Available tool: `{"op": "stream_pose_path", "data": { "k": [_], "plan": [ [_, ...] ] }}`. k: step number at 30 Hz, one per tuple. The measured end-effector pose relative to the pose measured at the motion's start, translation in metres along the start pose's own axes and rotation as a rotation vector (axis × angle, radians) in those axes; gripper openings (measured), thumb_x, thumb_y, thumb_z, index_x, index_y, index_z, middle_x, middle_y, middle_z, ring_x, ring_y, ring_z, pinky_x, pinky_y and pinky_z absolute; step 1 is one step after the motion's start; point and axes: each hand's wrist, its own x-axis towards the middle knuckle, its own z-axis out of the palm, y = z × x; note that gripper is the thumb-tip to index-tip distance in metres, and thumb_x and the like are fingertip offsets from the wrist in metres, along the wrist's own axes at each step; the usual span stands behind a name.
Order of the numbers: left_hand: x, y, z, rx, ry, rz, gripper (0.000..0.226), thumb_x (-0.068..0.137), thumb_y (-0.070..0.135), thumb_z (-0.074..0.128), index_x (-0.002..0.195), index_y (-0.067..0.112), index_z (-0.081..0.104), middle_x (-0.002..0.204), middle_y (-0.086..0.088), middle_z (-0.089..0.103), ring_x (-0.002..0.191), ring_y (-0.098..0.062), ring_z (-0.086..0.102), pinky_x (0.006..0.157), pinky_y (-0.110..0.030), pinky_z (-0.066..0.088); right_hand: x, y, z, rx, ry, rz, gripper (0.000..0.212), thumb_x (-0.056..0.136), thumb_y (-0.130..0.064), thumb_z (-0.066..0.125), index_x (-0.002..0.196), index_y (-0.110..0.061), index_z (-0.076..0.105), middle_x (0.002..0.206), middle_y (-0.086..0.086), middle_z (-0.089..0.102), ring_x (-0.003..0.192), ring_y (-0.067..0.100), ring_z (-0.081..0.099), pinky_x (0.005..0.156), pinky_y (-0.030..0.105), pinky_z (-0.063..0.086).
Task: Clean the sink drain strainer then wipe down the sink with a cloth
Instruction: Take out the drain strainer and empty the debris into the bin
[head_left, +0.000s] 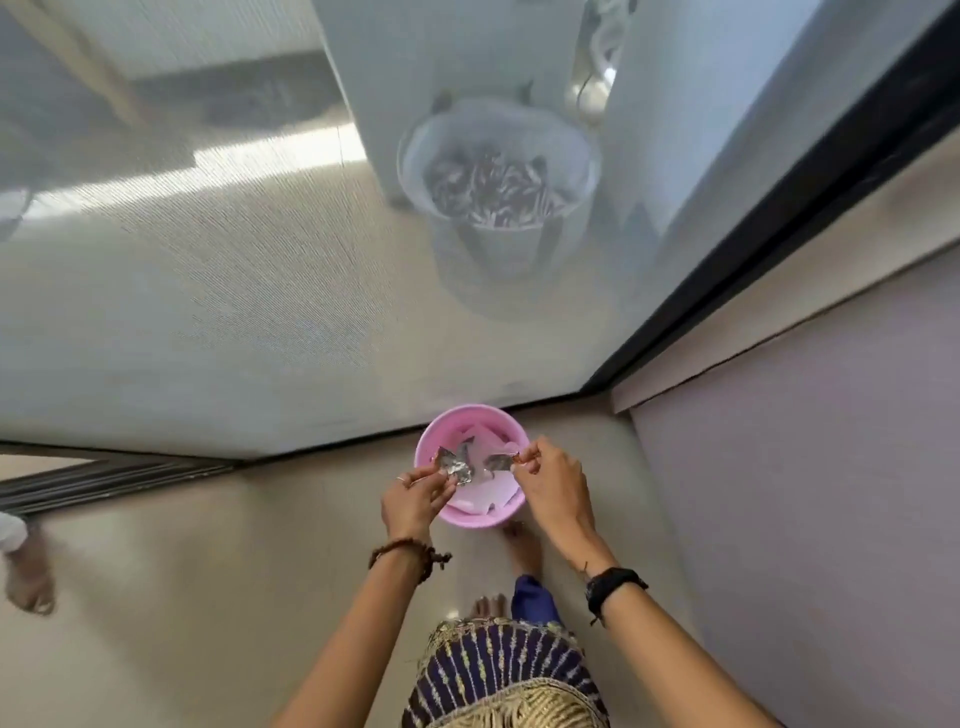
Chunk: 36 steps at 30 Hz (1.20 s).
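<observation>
A small pink bin (470, 514) stands on the beige floor by a sliding screen door, with white scraps inside. My left hand (413, 501) pinches a crumpled silvery scrap (454, 464) over the bin. My right hand (550, 480) pinches a second, smaller silvery scrap (497, 461) over the bin's right side. Both hands hover just above the rim. No sink, strainer or cloth is in view.
Behind the mesh screen (208, 312) a white bucket (498, 171) full of dark and light scraps stands outside. A black door frame (779, 218) runs diagonally on the right beside a lilac wall (805, 493). My bare feet (522, 551) are below the bin. Another person's foot (28, 577) is at the far left.
</observation>
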Motion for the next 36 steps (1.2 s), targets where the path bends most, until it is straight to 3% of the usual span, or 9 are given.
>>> {"op": "stream_pose_path", "data": {
  "k": [3, 6, 10, 13, 16, 20, 21, 27, 36],
  "plan": [
    [0.092, -0.047, 0.008, -0.004, 0.064, -0.035, 0.021, 0.084, -0.018, 0.05, 0.1, -0.005, 0.05, 0.074, -0.018, 0.058, 0.049, -0.018, 0.062, 0.049, -0.016, 0.054, 0.063, 0.048, 0.074, -0.088, -0.065, -0.03, 0.008, 0.091, -0.008, 0.05, 0.091, -0.014, 0.045, 0.095, 0.01, 0.061, 0.074, 0.019, 0.05, 0.05, 0.02, 0.032],
    [0.166, -0.084, 0.015, 0.007, 0.111, -0.048, 0.02, 0.084, -0.019, 0.046, 0.099, -0.005, 0.05, 0.081, -0.023, 0.056, 0.052, -0.021, 0.059, 0.047, -0.015, 0.052, 0.112, 0.09, 0.132, -0.176, -0.082, -0.003, 0.009, 0.093, -0.008, 0.046, 0.1, -0.006, 0.052, 0.102, 0.011, 0.061, 0.079, 0.023, 0.052, 0.053, 0.022, 0.028],
    [0.213, -0.113, 0.021, 0.018, 0.013, -0.146, 0.032, 0.091, -0.012, 0.04, 0.119, 0.001, 0.045, 0.078, -0.017, 0.054, 0.061, -0.026, 0.052, 0.048, -0.023, 0.053, 0.144, 0.127, 0.175, -0.14, -0.166, 0.087, 0.009, 0.092, -0.005, 0.049, 0.089, -0.002, 0.057, 0.101, 0.015, 0.066, 0.085, 0.027, 0.061, 0.064, 0.028, 0.041],
    [0.194, -0.111, 0.019, 0.145, -0.027, -0.161, 0.052, 0.091, -0.008, 0.043, 0.139, 0.008, 0.032, 0.102, -0.022, 0.058, 0.057, -0.023, 0.06, 0.049, -0.022, 0.054, 0.135, 0.124, 0.165, 0.041, -0.148, 0.242, 0.008, 0.089, -0.008, 0.055, 0.09, -0.003, 0.061, 0.09, 0.016, 0.067, 0.08, 0.032, 0.065, 0.069, 0.038, 0.054],
    [0.14, -0.089, 0.017, 0.072, 0.009, -0.18, 0.04, 0.092, 0.001, 0.048, 0.131, -0.005, 0.038, 0.109, -0.025, 0.058, 0.064, -0.022, 0.058, 0.045, -0.019, 0.053, 0.099, 0.092, 0.122, 0.37, -0.091, 0.393, 0.006, 0.09, -0.014, 0.055, 0.086, -0.011, 0.057, 0.068, 0.005, 0.06, 0.05, 0.014, 0.06, 0.045, 0.024, 0.052],
    [0.029, -0.026, 0.033, -0.087, -0.083, -0.255, 0.011, 0.092, 0.006, 0.046, 0.091, 0.0, 0.055, 0.055, -0.004, 0.049, 0.029, -0.006, 0.042, 0.029, -0.012, 0.034, 0.036, 0.023, 0.023, 0.83, -0.034, 0.529, 0.028, 0.088, -0.013, 0.051, 0.06, -0.016, 0.049, 0.04, -0.008, 0.042, 0.028, 0.005, 0.032, 0.029, 0.013, 0.025],
    [-0.006, -0.007, 0.04, -0.089, -0.145, -0.263, 0.017, 0.093, 0.008, 0.044, 0.079, 0.005, 0.054, 0.044, 0.001, 0.044, 0.024, -0.005, 0.035, 0.027, -0.011, 0.027, 0.016, 0.003, -0.008, 0.965, -0.045, 0.535, 0.032, 0.088, -0.012, 0.049, 0.057, -0.016, 0.044, 0.035, -0.009, 0.036, 0.026, 0.004, 0.027, 0.028, 0.013, 0.02],
    [-0.222, 0.081, 0.094, -0.074, -0.703, -0.231, 0.036, 0.093, 0.016, 0.037, 0.057, 0.017, 0.041, 0.03, 0.004, 0.024, 0.021, -0.005, 0.021, 0.025, -0.012, 0.012, -0.118, -0.086, -0.198, 1.535, -0.11, 0.229, 0.032, 0.089, -0.015, 0.035, 0.057, -0.018, 0.034, 0.033, -0.005, 0.025, 0.023, 0.002, 0.018, 0.025, 0.014, 0.011],
    [-0.416, 0.065, 0.187, 0.217, -1.219, -0.13, 0.036, 0.093, 0.022, 0.039, 0.058, 0.017, 0.047, 0.034, 0.008, 0.026, 0.025, -0.004, 0.02, 0.03, -0.015, 0.011, -0.26, -0.068, -0.357, 1.698, 0.301, -0.166, 0.031, 0.089, -0.017, 0.038, 0.058, -0.019, 0.036, 0.035, -0.007, 0.026, 0.026, 0.003, 0.019, 0.025, 0.016, 0.017]
  ]
}}
